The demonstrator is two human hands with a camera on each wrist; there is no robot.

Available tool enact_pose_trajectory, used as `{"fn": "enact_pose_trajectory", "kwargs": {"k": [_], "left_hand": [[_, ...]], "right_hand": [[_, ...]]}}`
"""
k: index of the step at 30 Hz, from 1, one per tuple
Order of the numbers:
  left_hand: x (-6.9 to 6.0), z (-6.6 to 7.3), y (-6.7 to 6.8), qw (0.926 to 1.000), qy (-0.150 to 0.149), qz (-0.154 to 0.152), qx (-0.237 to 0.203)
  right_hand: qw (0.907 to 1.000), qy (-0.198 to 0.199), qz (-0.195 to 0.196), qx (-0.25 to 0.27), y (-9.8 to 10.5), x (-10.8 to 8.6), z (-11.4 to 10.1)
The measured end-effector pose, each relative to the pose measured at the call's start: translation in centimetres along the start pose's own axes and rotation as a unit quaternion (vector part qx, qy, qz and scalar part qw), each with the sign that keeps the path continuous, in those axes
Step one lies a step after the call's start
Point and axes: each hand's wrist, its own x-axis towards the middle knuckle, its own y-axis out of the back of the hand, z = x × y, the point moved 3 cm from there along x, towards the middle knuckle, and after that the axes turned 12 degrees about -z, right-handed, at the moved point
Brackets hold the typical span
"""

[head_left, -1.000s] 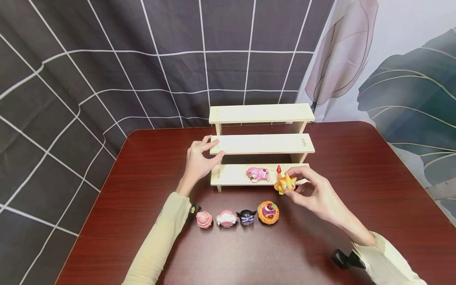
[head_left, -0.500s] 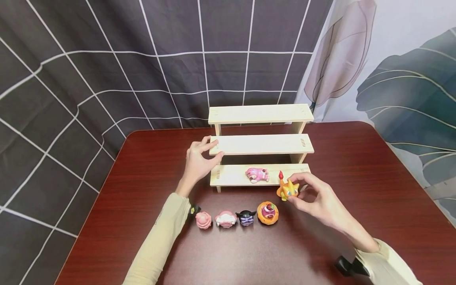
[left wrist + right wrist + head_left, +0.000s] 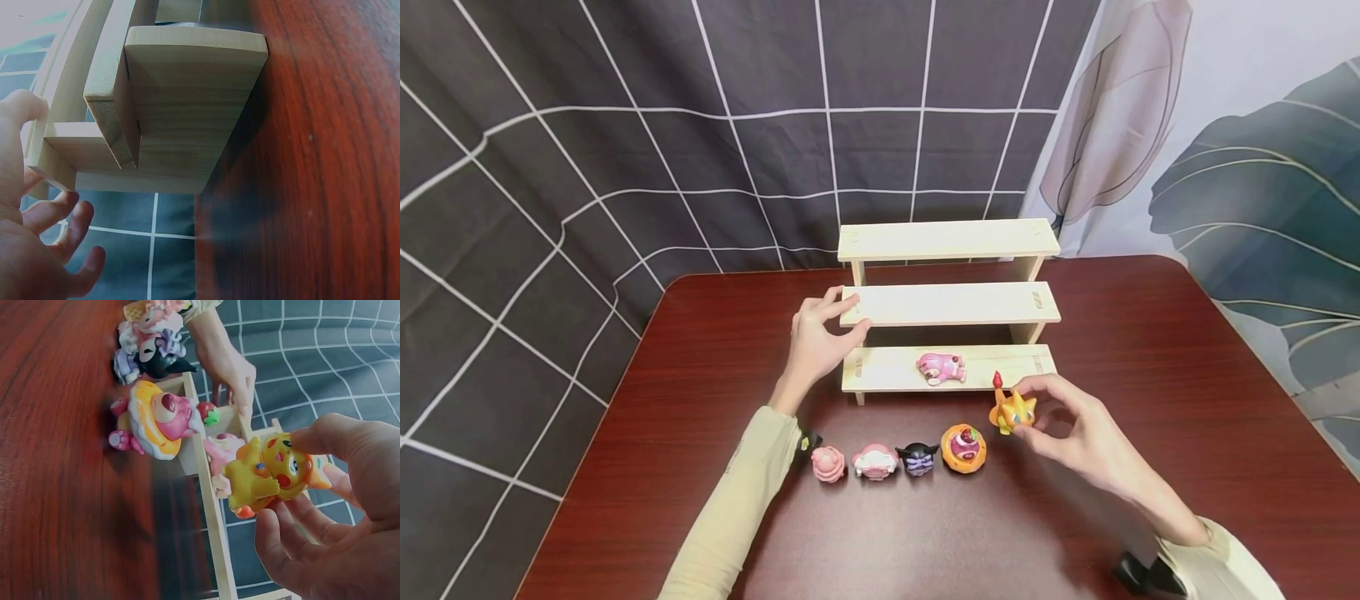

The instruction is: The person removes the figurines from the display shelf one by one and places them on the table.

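My right hand (image 3: 1078,433) pinches a yellow-orange figurine (image 3: 1017,412) with a red-tipped tail, in front of the right end of the lowest step. The right wrist view shows the figurine's face and arms (image 3: 259,481) between thumb and fingers. My left hand (image 3: 822,333) holds the left end of the middle board of a three-step wooden shelf (image 3: 955,304); the left wrist view has the thumb and fingers on either side of a board's end (image 3: 53,165). A pink figurine (image 3: 942,367) lies on its side on the lowest step.
Before the shelf on the dark red table (image 3: 715,350) stand a pink swirled figurine (image 3: 828,464), a pink-and-white one (image 3: 875,462), a black-and-purple one (image 3: 918,459) and a pink bear in an orange ring (image 3: 964,448). A dark grid-patterned curtain (image 3: 775,150) hangs behind.
My right hand has drawn the yellow-orange figurine from over the lowest step's front edge toward me and slightly right. My left hand stays on the middle board.
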Motion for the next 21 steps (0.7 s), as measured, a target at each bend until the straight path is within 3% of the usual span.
{"fn": "enact_pose_trajectory", "kwargs": {"k": [21], "left_hand": [[0.0, 0.0, 0.0, 1.0, -0.001, 0.001, 0.0]], "right_hand": [[0.9997, -0.018, -0.011, 0.014, -0.7, -1.3, 0.3]]}}
